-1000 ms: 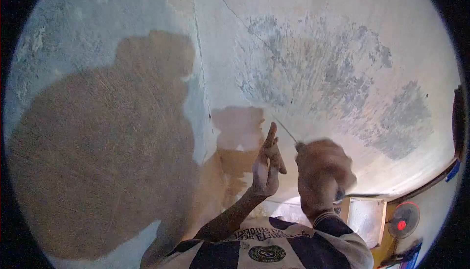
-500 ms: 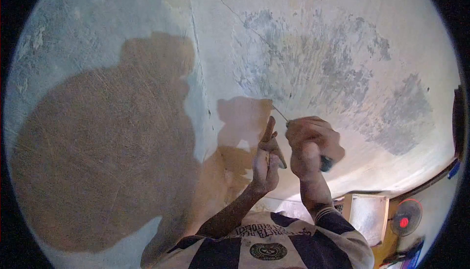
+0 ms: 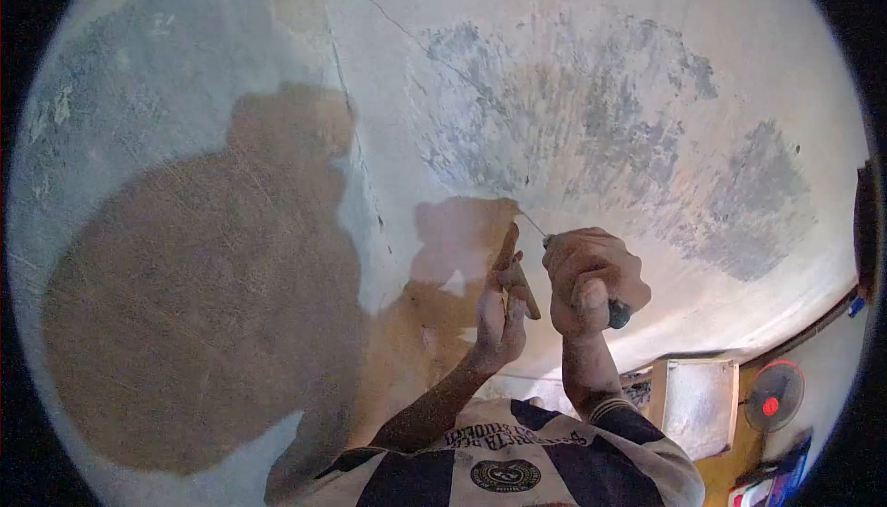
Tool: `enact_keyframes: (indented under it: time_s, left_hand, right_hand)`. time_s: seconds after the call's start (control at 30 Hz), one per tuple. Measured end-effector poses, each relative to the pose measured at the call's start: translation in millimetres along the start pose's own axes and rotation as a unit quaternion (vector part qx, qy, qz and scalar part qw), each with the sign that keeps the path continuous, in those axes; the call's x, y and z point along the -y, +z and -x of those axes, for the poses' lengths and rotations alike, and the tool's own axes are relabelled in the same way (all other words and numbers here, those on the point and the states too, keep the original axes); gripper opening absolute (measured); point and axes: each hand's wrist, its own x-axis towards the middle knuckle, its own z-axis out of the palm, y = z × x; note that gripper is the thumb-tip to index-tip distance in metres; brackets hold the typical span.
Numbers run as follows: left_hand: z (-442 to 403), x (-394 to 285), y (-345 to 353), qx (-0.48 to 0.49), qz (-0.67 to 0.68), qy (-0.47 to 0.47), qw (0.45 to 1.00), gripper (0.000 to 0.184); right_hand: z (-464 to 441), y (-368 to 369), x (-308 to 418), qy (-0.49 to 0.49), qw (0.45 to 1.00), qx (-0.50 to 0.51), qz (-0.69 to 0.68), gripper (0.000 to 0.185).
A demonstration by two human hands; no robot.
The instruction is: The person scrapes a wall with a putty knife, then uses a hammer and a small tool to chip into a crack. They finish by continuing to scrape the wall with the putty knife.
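Note:
My right hand is wrapped round the dark handle of a tool. The tool's thin metal shaft points up and left towards the wall, its tip close to the fingertips of my left hand. That left hand is raised beside the right one, apart from it, with its fingers stretched out near the wall; I make out nothing held in it. Around and above both hands is the pale wall, with a rough grey patch above them.
A thin crack runs down the wall near the corner line. Large shadows cover the left side. At the lower right are a fan with a red centre and a pale framed panel. A striped shirt shows at the bottom.
Since a second ago, my right hand with the tool has moved up and slightly left. My left hand has stayed nearly in place. The wall view has shifted a little left.

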Motion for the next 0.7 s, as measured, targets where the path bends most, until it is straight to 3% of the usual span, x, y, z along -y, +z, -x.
enact_keyframes:
  time_s: [0.1,0.2,0.23,0.3,0.4,0.47,0.5,0.6,0.63,0.7]
  left_hand:
    - [-5.5,-1.7,3.2,0.003,0.000,0.011,1.000,0.060]
    - [-11.3,-12.3,4.0,-0.001,-0.023,0.001,1.000,0.065]
    - [-7.1,-11.1,4.5,-0.010,-0.037,-0.007,0.999,0.068]
    - [-1.4,-7.3,5.3,-0.023,-0.041,-0.017,0.999,0.067]
    - [5.3,-0.7,5.1,-0.037,-0.020,-0.023,0.999,0.065]
    - [6.9,-0.8,5.9,-0.041,-0.019,-0.039,0.998,0.064]
    - [8.0,-1.3,6.5,-0.043,-0.017,-0.048,0.998,0.063]
    - [12.7,-1.2,15.1,-0.043,-0.002,-0.089,0.995,0.062]
    - [13.6,-1.7,17.6,-0.037,0.019,-0.108,0.993,0.061]
    - [15.6,-4.3,20.6,-0.021,0.066,-0.144,0.987,0.059]
  right_hand:
    - [-5.5,-4.7,31.5,0.032,0.995,-0.062,0.070,0.042]
    - [13.2,-23.8,20.1,0.099,0.994,-0.035,0.015,0.034]
    - [34.0,-13.2,-2.4,0.159,0.980,-0.054,0.108,0.039]
    - [26.8,-6.8,-26.2,0.189,0.975,-0.080,-0.083,0.028]
    - [10.3,-17.5,23.2,0.126,0.989,-0.069,-0.029,0.031]
    - [11.5,-36.6,32.1,0.043,0.979,-0.037,-0.195,0.032]
    - [10.9,-35.8,24.4,0.025,0.978,-0.026,-0.206,0.029]
    - [34.9,-11.1,-24.9,0.117,0.976,-0.059,-0.171,0.017]
    - [48.5,-24.0,-19.1,0.122,0.992,-0.035,0.013,0.024]
    - [39.9,-28.0,-7.8,0.087,0.992,-0.048,0.082,0.035]
